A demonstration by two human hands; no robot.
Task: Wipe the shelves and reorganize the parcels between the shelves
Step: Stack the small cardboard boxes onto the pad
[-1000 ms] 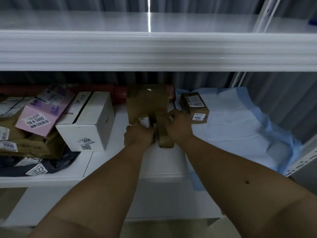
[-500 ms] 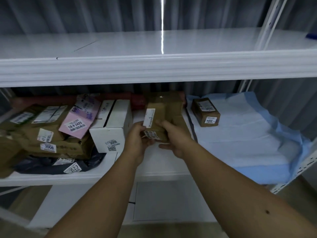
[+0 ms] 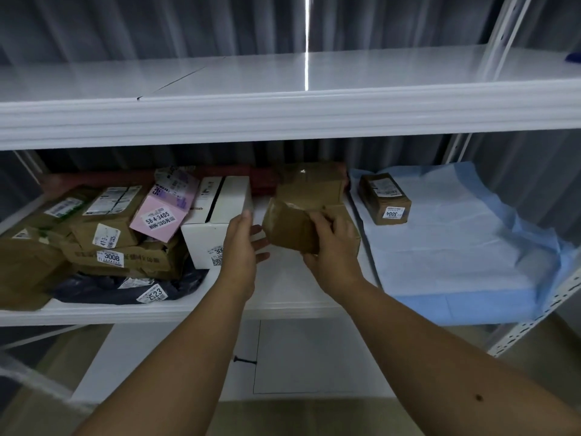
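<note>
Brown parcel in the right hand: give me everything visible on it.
The small brown parcel looks like a cardboard box wrapped in glossy tape, slightly crumpled. No label shows on the faces in view. It is tilted, held above the middle shelf, in front of a bigger brown box. The right hand grips its right end; the left hand is open beside it, apart.

A white middle shelf (image 3: 283, 305) is carrying parcels: brown packages (image 3: 103, 234), a pink box (image 3: 158, 217), a white box (image 3: 217, 220) and a dark bag (image 3: 125, 289) are crowding its left side. A blue cloth (image 3: 456, 256) is covering its right end, with a small brown box (image 3: 385, 198) sitting on it. The upper shelf (image 3: 283, 118) is standing above.
</note>
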